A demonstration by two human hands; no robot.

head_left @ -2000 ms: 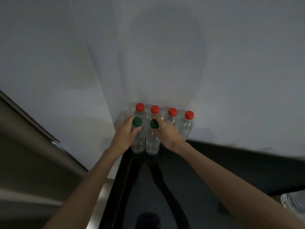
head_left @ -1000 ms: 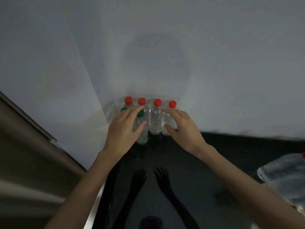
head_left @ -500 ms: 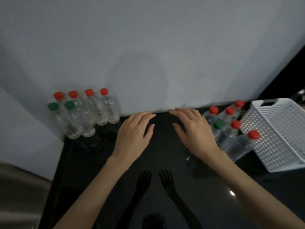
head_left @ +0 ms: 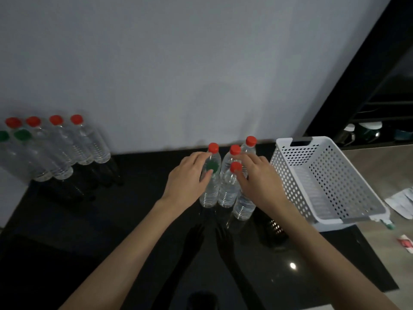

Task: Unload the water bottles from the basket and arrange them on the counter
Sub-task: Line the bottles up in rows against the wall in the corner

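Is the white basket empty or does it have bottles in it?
Empty: the white basket shows only its bare perforated floor and walls.

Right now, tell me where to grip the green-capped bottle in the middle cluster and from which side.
Grip the green-capped bottle around its neck and shoulder, just under the cap, coming from its left, where the left hand already is. It stands upright, and a red-capped bottle crowds its right side, so the left is the open approach.
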